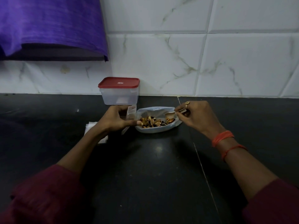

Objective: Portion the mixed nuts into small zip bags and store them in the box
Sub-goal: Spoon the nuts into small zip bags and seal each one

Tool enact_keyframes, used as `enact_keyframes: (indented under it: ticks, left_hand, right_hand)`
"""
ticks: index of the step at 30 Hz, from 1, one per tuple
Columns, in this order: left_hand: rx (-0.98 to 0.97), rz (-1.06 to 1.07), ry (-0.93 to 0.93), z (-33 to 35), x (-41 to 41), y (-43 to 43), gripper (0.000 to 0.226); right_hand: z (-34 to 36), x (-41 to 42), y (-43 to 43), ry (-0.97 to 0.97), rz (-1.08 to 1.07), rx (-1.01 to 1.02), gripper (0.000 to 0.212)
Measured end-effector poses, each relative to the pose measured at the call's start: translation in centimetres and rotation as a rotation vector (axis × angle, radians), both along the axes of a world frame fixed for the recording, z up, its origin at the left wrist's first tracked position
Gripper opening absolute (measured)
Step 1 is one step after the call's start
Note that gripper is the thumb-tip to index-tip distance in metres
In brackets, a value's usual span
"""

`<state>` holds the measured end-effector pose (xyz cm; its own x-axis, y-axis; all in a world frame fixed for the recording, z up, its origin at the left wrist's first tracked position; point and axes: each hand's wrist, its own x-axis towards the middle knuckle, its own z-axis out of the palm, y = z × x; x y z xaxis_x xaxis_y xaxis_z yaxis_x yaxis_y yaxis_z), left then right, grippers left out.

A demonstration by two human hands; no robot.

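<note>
Mixed nuts (153, 122) lie in a large open plastic bag (155, 129) on the black counter. My left hand (116, 120) holds a small clear zip bag (131, 113) upright just left of the nuts. My right hand (194, 116) pinches the handle of a small pale spoon (169, 115), whose bowl hangs over the right side of the nuts. A clear plastic box with a red lid (119, 91) stands shut against the wall, behind the zip bag.
A few flat white bags or papers (92, 128) lie on the counter under my left wrist. A purple cloth (51, 26) hangs at the upper left. The marble-tiled wall (210, 62) rises behind the black counter (153, 167).
</note>
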<state>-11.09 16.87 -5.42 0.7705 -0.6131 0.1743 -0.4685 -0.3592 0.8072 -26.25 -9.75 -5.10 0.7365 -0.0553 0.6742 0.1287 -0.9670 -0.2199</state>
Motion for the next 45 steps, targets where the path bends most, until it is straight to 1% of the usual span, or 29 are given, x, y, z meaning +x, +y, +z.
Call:
enact_keyframes:
  ticks: [3, 5, 8, 10, 15, 20, 23, 25, 30, 33, 34, 40, 45]
  left_hand:
    - [0.035, -0.118, 0.101, 0.5, 0.1, 0.8, 0.054]
    - [0.080, -0.190, 0.143, 0.7, 0.2, 1.2, 0.054]
    - [0.104, -0.245, 0.149, 0.9, 0.4, 1.5, 0.059]
    - [0.111, -0.269, 0.141, 1.0, 0.5, 1.7, 0.057]
    - [0.058, -0.239, 0.158, 0.8, 0.7, 1.9, 0.052]
    - [-0.002, -0.150, 0.018, 0.7, 0.3, 1.5, 0.058]
    - [-0.062, -0.124, -0.020, 0.5, 0.0, 1.1, 0.055]
    - [-0.095, -0.101, -0.037, 0.3, -0.1, 0.8, 0.053]
    - [-0.148, -0.056, -0.107, -0.1, -0.3, 0.4, 0.054]
    - [-0.188, -0.043, -0.120, -0.2, -0.5, 0.1, 0.051]
    - [-0.203, -0.036, -0.114, -0.3, -0.5, 0.1, 0.051]
    - [-0.238, -0.014, -0.103, -0.2, -0.7, -0.4, 0.050]
    - [-0.267, 0.015, -0.184, -1.2, -0.9, -0.8, 0.070]
  right_hand:
    - [0.1, -0.1, 0.0, 0.028, -0.009, -0.033, 0.021]
    - [0.4, -0.3, 0.2, 0.044, 0.008, -0.077, 0.019]
    - [0.7, -0.3, 0.5, 0.041, 0.015, -0.093, 0.016]
    - [0.9, -0.3, 0.6, 0.055, 0.002, -0.072, 0.016]
    - [0.8, -0.4, 1.0, 0.074, 0.011, -0.025, 0.018]
    - [0.1, -0.1, 1.1, 0.052, -0.002, 0.047, 0.011]
    - [-0.2, 0.1, 1.3, 0.016, -0.056, 0.135, 0.008]
    - [-0.3, 0.2, 1.4, 0.012, -0.095, 0.229, 0.011]
    - [-1.6, 0.8, 1.4, 0.095, -0.127, 0.491, 0.009]
    - [-1.8, 0.9, 1.8, 0.111, -0.114, 0.744, 0.007]
    - [-1.8, 0.9, 2.0, 0.117, -0.113, 0.795, 0.006]
    - [-1.9, 1.2, 3.0, 0.166, -0.107, 0.954, 0.007]
    - [-2.1, 1.4, 3.8, 0.199, -0.102, 1.067, 0.004]
